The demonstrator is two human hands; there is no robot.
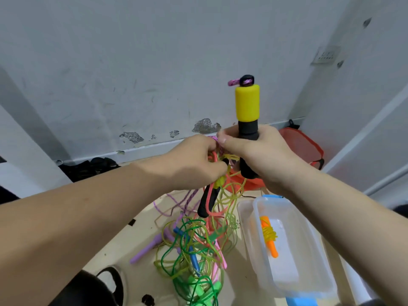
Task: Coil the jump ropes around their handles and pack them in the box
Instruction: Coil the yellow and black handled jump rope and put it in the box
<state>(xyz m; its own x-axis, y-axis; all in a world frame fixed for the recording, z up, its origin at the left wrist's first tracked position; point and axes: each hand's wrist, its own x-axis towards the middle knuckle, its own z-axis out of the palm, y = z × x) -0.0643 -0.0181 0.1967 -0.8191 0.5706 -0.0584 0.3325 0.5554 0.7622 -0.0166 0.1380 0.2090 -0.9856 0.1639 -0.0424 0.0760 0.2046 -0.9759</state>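
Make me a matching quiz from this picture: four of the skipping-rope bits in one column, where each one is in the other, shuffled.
Things
1. yellow-and-black handle
2. orange-handled jump rope
3. purple handle
4. black-and-pink handle

Places
A. lying flat on the table
B. coiled, inside the clear box
C. dangling from ropes that the left hand grips
D. held upright by the right hand

Pairs: 1-D, 2-B, 3-A, 4-C

I note matt foam on the handle [246, 107], glossy translucent plastic box [309, 272], smooth pale wooden desk [123, 241].
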